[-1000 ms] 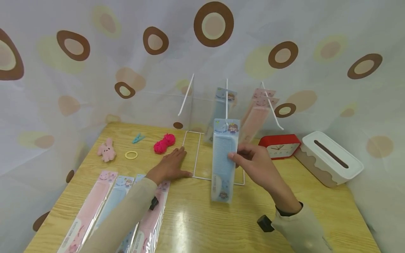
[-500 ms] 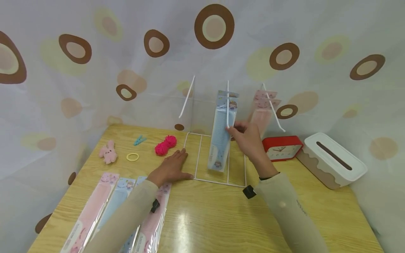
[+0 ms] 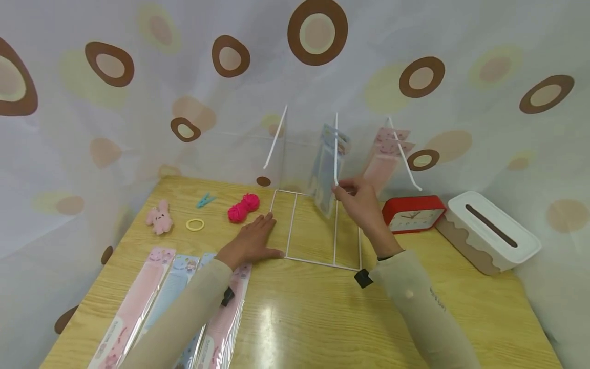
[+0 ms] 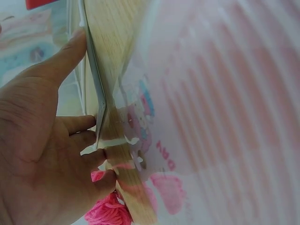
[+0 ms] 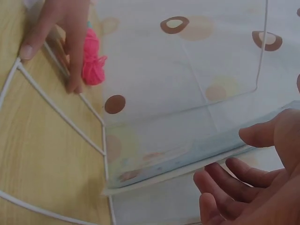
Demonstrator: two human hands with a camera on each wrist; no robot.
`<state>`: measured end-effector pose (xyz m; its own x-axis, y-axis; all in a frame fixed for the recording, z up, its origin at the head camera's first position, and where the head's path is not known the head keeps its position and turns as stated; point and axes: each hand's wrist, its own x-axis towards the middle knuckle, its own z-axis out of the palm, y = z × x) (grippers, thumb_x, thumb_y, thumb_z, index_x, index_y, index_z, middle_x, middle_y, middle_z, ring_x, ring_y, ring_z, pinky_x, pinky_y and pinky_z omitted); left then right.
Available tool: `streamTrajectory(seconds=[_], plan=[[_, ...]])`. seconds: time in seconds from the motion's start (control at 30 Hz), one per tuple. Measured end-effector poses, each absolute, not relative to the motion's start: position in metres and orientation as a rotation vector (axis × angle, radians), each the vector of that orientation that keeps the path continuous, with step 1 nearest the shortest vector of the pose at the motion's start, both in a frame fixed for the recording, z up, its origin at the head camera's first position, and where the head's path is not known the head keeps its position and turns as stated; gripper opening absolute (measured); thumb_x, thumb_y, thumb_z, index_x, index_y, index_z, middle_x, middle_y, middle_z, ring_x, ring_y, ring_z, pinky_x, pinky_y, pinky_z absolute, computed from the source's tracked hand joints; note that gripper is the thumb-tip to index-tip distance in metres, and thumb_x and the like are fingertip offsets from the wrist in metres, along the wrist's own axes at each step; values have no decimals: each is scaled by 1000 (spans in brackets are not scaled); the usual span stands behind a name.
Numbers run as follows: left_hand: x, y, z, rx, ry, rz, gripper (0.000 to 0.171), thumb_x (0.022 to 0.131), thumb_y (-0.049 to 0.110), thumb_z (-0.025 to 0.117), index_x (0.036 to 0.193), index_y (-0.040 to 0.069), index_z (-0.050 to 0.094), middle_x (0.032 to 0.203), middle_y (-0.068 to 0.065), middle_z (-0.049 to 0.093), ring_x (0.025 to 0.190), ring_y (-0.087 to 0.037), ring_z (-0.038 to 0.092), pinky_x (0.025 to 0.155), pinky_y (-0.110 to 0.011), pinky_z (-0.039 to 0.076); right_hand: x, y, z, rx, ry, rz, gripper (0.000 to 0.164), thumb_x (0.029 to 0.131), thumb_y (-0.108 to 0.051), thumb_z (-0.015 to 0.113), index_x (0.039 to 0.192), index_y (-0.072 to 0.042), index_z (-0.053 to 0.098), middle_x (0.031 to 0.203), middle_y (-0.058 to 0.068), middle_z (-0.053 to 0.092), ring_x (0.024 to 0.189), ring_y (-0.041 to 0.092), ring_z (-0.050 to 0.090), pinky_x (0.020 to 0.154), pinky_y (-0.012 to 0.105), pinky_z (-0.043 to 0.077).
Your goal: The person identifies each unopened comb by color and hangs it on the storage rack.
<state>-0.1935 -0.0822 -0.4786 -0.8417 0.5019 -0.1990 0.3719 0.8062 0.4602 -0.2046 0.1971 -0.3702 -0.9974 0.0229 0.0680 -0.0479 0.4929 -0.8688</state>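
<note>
My left hand (image 3: 249,243) rests at the left side of a white wire rack (image 3: 310,262), fingers extended along its base wire, beside a pink yarn skein (image 3: 244,207). In the left wrist view a pink packaged comb (image 4: 220,103) looms close to the palm. My right hand (image 3: 366,207) is at the front tip of the middle hook (image 3: 336,154). Two blue packaged combs (image 3: 328,166) hang back along that hook. The right wrist view has thumb and fingers apart, near the edges of the blue combs (image 5: 187,164). Pink packaged combs (image 3: 384,159) hang on the right hook.
Pink and blue packaged combs (image 3: 133,302) lie at the front left, partly under the left sleeve. A rabbit toy (image 3: 160,218), yellow ring (image 3: 195,224) and blue clip (image 3: 205,200) lie behind. At right stand a red clock (image 3: 413,213) and tissue box (image 3: 488,230).
The right hand carried a blue packaged comb onto the middle hook and let go. That comb has swung back beside the other blue one. The left hand has stayed put.
</note>
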Motion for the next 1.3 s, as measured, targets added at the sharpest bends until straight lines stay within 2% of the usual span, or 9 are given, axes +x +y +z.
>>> streamTrajectory(seconds=[0.3,0.43,0.5,0.57,0.67,0.73,0.8,1.0,1.3], plan=[[-193,-83,-479,669,2684,601,100,86,59,70,158,5,25,167,-12,13,153,-34,12,120,-55,17,-189,201,-394,41,-2738,1510,33,98,-25,63,117,3,66,100,18,69,91,37,69,71,31,51],[-193,-81,-478,665,2688,622,99,86,57,71,157,4,26,166,-13,14,152,-34,13,120,-55,18,-176,213,-411,146,-2897,1339,31,97,-22,66,114,3,66,101,17,70,92,35,68,74,38,55],[-192,-79,-477,661,2686,633,99,86,57,72,157,4,27,166,-13,14,152,-34,13,120,-55,18,-166,221,-421,188,-3043,1134,41,94,-27,70,120,4,63,110,20,68,99,35,65,81,45,55],[-191,-78,-476,662,2684,646,98,86,55,72,157,3,28,166,-14,15,152,-35,14,120,-55,18,-156,229,-431,216,-3179,885,61,89,-37,75,128,7,57,123,25,62,111,42,60,91,54,50],[-190,-78,-475,659,2676,641,98,87,54,72,157,3,27,166,-13,14,152,-34,13,120,-55,17,-143,239,-447,212,-3289,604,96,78,-50,82,140,11,43,142,32,46,128,50,43,103,65,37],[-190,-79,-474,661,2676,635,97,87,53,72,157,3,27,166,-14,15,152,-35,13,120,-56,17,-139,243,-458,215,-3298,547,110,73,-55,83,144,14,36,146,34,38,131,53,35,104,69,31],[-191,-80,-474,661,2680,611,98,87,54,72,157,3,27,166,-14,14,152,-35,13,120,-56,18,-138,246,-467,206,-3291,574,115,72,-59,82,146,13,31,148,34,33,133,52,31,104,68,29],[-192,-83,-472,674,2677,608,98,86,55,72,157,3,27,166,-13,14,152,-35,13,120,-57,17,-141,254,-479,195,-3243,625,115,73,-65,78,148,10,33,144,31,35,129,48,32,99,63,31],[-192,-83,-475,673,2675,633,98,86,56,72,157,3,28,167,-13,13,153,-34,12,120,-58,16,-144,258,-483,170,-3213,690,108,76,-61,78,148,7,36,142,29,36,127,48,32,96,63,31]])
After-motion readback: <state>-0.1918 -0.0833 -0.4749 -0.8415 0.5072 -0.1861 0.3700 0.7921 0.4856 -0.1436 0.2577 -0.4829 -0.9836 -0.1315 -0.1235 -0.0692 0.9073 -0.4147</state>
